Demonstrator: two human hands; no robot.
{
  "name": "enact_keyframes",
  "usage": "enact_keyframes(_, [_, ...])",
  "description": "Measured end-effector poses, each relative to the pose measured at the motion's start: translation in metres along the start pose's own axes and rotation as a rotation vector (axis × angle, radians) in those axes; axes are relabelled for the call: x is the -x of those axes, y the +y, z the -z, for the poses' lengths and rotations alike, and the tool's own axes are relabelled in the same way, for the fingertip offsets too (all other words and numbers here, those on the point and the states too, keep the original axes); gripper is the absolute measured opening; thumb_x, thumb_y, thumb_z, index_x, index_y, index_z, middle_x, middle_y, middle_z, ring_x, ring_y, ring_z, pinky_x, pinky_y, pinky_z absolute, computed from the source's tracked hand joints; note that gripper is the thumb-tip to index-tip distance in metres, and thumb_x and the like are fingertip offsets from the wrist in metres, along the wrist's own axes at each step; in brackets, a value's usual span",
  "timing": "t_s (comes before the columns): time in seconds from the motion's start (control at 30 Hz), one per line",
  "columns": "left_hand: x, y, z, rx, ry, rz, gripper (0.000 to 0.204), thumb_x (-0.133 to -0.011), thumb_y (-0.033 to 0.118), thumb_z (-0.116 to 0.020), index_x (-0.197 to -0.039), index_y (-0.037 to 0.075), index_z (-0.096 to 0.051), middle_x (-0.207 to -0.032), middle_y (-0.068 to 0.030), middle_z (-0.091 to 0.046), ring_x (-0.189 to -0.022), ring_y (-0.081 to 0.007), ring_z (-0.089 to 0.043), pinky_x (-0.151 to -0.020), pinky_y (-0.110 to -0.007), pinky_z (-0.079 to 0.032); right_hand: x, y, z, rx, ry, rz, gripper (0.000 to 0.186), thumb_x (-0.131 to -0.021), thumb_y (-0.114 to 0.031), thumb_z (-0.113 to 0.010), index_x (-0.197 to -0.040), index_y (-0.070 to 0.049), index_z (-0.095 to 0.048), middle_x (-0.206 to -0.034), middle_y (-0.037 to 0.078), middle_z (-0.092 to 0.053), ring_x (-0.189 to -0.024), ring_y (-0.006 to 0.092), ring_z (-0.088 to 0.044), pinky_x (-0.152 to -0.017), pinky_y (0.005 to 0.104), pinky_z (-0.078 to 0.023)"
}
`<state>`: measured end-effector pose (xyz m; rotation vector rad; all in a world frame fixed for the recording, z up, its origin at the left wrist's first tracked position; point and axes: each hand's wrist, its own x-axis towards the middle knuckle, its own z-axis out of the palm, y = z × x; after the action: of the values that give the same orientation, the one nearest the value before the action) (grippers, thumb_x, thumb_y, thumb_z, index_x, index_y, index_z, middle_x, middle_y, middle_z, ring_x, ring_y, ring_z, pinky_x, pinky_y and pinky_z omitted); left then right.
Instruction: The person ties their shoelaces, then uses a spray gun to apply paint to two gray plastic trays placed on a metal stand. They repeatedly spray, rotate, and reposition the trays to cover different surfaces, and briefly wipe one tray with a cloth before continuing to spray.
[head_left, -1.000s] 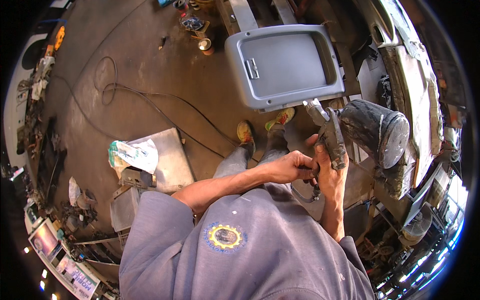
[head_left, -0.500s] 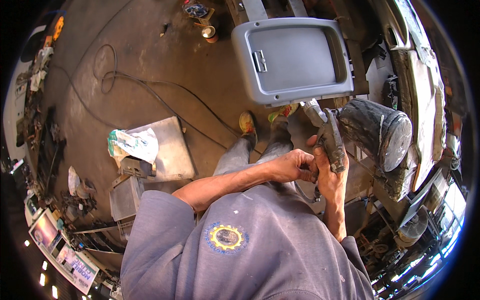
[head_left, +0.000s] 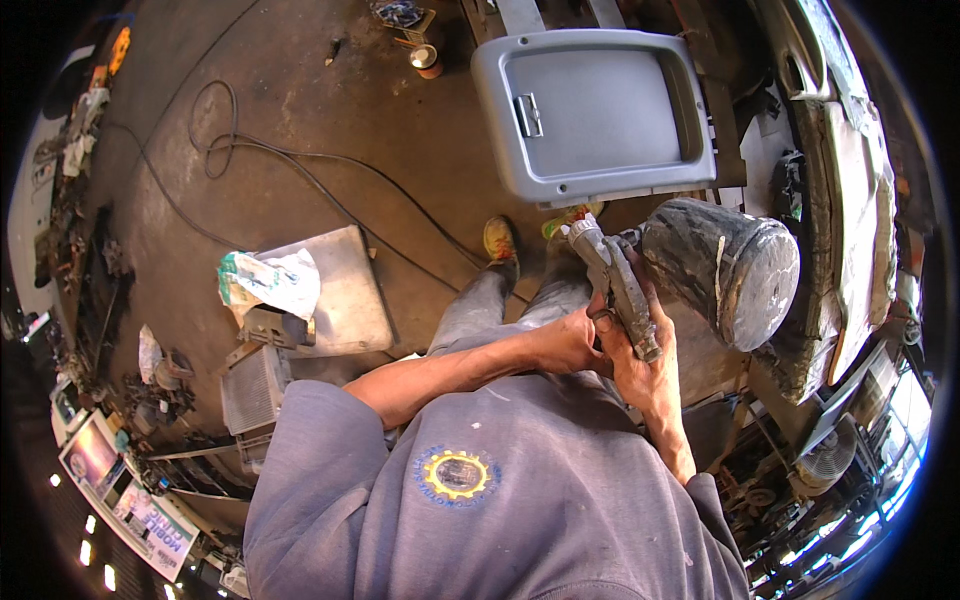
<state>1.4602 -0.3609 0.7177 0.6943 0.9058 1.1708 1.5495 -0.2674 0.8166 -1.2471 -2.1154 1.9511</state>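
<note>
A paint-smeared spray gun (head_left: 615, 290) with a big dark, paint-crusted cup (head_left: 720, 265) is in my right hand (head_left: 643, 372), its fingers wrapped round the handle. My left hand (head_left: 568, 342) is closed against the near side of the gun, beside the right hand; its fingertips are partly hidden. Just beyond the gun, a grey plastic panel (head_left: 600, 115) with a raised rim and a small latch opening lies face up on a support. The gun's nozzle end points toward the panel's near edge, apart from it.
A dark hose (head_left: 350, 215) loops over the floor at left. Near it, a flat board (head_left: 355, 290) carries a crumpled white-green bag (head_left: 270, 285). An open can (head_left: 425, 60) stands at the back. Long car body parts (head_left: 850, 230) line the right side, with a fan (head_left: 828, 450) lower down.
The spray gun and cup have come left and turned, the nozzle swinging left. My left hand has shifted slightly left and now presses closer against the gun. The view has moved a little.
</note>
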Motion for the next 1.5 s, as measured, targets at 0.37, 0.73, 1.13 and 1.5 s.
enact_keyframes(0.37, [0.0,-0.006,-0.002,0.237,-0.119,0.068,0.018,-0.082,0.002,-0.07,-0.1,-0.003,-0.069,-0.09,-0.0032,-0.07,-0.084,-0.0103,-0.06,-0.077,-0.027,-0.049,0.007,-0.003,-0.008,0.056,0.151,-0.052,0.071,-0.091,-0.014,-0.061,-0.152,-0.009,-0.026,-0.116,0.017,-0.063,-0.102,0.0262,-0.062,-0.092,0.0376,-0.048])
enact_keyframes(0.73, [0.009,-0.013,-0.002,0.141,-0.046,0.013,0.014,-0.084,0.004,-0.07,-0.096,-0.003,-0.07,-0.089,-0.0034,-0.071,-0.084,-0.0105,-0.062,-0.077,-0.027,-0.05,0.012,0.002,-0.012,0.026,0.065,-0.029,0.071,-0.09,-0.012,-0.062,-0.152,-0.009,-0.027,-0.108,0.015,-0.062,-0.099,0.0241,-0.061,-0.091,0.0372,-0.048])
enact_keyframes(1.13, [0.007,-0.02,-0.004,0.134,-0.121,0.053,0.015,-0.086,0.003,-0.068,-0.1,-0.003,-0.07,-0.093,-0.0034,-0.071,-0.084,-0.0103,-0.061,-0.078,-0.027,-0.049,0.015,0.003,-0.012,0.04,0.118,-0.036,0.071,-0.089,-0.01,-0.062,-0.152,-0.008,-0.027,-0.11,0.013,-0.06,-0.097,0.021,-0.059,-0.089,0.0343,-0.048])
enact_keyframes(1.5, [0.013,-0.019,0.0,0.047,-0.076,0.016,0.019,-0.085,0.003,-0.068,-0.104,-0.002,-0.069,-0.094,-0.0035,-0.071,-0.086,-0.0102,-0.061,-0.079,-0.026,-0.049,0.012,0.004,-0.017,0.093,0.092,-0.102,0.07,-0.089,-0.01,-0.06,-0.151,-0.009,-0.027,-0.134,0.022,-0.051,-0.12,0.0333,-0.054,-0.102,0.0414,-0.042])
